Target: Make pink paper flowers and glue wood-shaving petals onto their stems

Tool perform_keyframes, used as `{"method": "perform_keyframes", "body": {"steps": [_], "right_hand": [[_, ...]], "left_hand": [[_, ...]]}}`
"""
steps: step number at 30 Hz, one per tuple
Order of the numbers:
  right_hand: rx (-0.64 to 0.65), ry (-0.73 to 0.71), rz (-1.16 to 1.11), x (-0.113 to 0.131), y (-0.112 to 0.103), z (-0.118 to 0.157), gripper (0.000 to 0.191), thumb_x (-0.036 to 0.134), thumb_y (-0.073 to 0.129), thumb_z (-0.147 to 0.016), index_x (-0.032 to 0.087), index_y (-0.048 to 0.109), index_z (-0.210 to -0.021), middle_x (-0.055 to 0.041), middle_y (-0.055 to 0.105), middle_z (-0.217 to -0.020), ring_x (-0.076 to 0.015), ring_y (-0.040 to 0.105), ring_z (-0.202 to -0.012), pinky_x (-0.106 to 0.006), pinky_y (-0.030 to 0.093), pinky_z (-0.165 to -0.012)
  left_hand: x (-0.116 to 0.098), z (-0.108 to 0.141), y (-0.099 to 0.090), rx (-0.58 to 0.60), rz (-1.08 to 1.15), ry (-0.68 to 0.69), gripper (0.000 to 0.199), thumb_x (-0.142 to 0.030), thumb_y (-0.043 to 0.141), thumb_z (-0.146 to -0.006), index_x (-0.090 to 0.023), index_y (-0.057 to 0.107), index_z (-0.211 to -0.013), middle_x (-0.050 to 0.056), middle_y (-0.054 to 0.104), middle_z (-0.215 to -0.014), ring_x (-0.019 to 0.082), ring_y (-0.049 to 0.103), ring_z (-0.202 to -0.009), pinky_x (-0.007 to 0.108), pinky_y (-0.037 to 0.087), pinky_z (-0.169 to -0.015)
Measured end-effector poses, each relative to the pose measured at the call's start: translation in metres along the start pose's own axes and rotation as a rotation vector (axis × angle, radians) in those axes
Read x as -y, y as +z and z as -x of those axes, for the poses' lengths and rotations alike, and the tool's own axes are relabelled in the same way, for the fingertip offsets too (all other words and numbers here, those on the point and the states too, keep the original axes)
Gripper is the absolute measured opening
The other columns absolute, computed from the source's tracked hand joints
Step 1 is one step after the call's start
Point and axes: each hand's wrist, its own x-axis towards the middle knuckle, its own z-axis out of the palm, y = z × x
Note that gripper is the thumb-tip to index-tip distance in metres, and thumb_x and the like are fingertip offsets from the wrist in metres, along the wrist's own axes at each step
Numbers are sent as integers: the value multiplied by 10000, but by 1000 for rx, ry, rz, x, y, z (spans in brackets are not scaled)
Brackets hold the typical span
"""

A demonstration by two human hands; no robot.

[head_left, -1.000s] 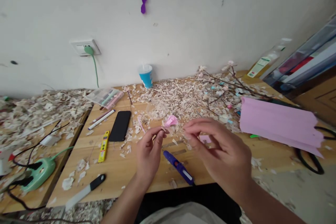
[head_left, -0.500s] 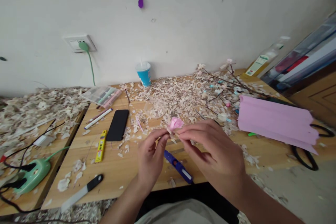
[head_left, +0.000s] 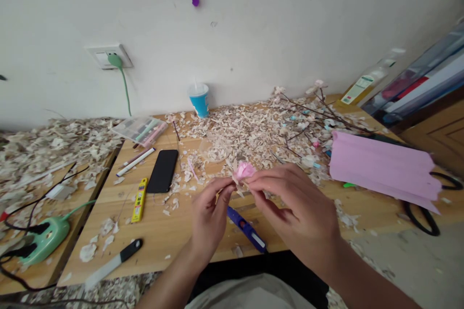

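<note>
A small pink paper flower point(head_left: 244, 170) is held up between my two hands, over the front of the table. My left hand point(head_left: 211, 212) pinches it from below at its base, where the stem is mostly hidden by the fingers. With thumb and fingertips, my right hand point(head_left: 295, 207) grips the flower's right side at a lower petal. Beneath the hands lies a blue-purple tool with a pen-like body point(head_left: 247, 231), partly covered by them. Pale paper-like scraps point(head_left: 239, 130) are heaped just behind the flower.
On the left lie a black phone point(head_left: 163, 171), a yellow box point(head_left: 139, 200), a white marker point(head_left: 136, 161) and a black-handled scraper point(head_left: 116, 261). A blue cup point(head_left: 199, 101) stands by the wall. Flowering branches point(head_left: 308, 106), pink paper point(head_left: 384, 169) and a bottle point(head_left: 362, 84) are at right.
Both hands stay pinched at the flower with almost no movement. The flower looks turned slightly, and the camera view has shifted a little.
</note>
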Motion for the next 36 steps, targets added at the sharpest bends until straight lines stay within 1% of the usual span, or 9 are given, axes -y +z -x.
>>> {"method": "perform_keyframes", "body": {"steps": [9,13,17,21,25,31,36], "right_hand": [[18,-19,43,1,-1,4,274,47,644,-876,224,644,-1085,-49,725,-980,-189,658,-952,-362,564,-850],[39,-58,89,0,-2,9,288,24,652,-869,186,645,-1107,-63,716,-1021,-185,633,-987,-346,540,-895],[69,-93,121,-1,-7,12,313,40,653,-879,154,636,-1169,-80,711,-1093,-197,617,-1041,-367,522,-944],[99,-148,133,-2,-10,15,323,76,656,-892,148,630,-1207,-83,713,-1142,-219,610,-1082,-398,516,-958],[106,-183,138,-6,-10,18,348,76,651,-897,144,622,-1237,-87,716,-1163,-232,606,-1103,-412,516,-949],[113,-231,117,-11,-6,18,317,71,655,-893,125,634,-1205,-97,717,-1148,-229,606,-1092,-411,522,-937],[136,-212,86,-12,-7,18,313,74,646,-900,132,633,-1207,-92,715,-1157,-217,606,-1108,-404,521,-954]], "left_hand": [[4,2,0,25,-49,17,157,-283,619,-952,-256,766,-1002,36,770,-899,162,711,-813,254,571,-740],[2,0,-2,28,-90,103,169,-214,612,-952,-268,747,-1038,23,766,-911,148,704,-825,245,559,-758],[-1,-1,-4,48,-160,168,185,-177,604,-949,-260,737,-1047,28,760,-904,155,698,-823,260,554,-757],[0,-1,-5,50,-187,171,180,-181,596,-954,-253,733,-1045,38,756,-907,161,697,-815,270,556,-746],[1,-1,-5,46,-185,185,177,-171,603,-948,-248,723,-1053,37,758,-913,159,701,-821,264,558,-750],[0,-3,-5,34,-198,191,190,-151,608,-941,-257,724,-1047,21,760,-911,148,706,-813,244,548,-742],[2,-4,-5,49,-173,204,203,-133,606,-938,-257,715,-1057,13,757,-915,141,698,-817,241,537,-753]]}}
